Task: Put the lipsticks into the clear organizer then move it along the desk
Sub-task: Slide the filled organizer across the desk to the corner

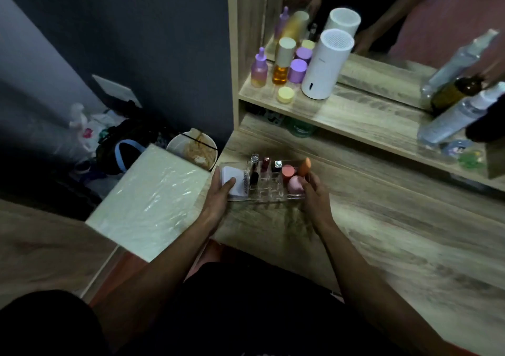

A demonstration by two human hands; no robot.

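Wooden worktop beneath both hands, its left edge just under the left one. Shelf well beyond the fingertips, carrying a white cylinder and several bottles. Clear organizer between the two hands, resting near the worktop's left end. Left hand clamped on its left end, thumb lying over a white card in that compartment. Right hand against its right end, fingers curled round the edge; motion blur hides how firmly. Three lipsticks upright in the middle cells, midway between the hands. Pink and orange sponges in the right compartment, touching the right fingertips.
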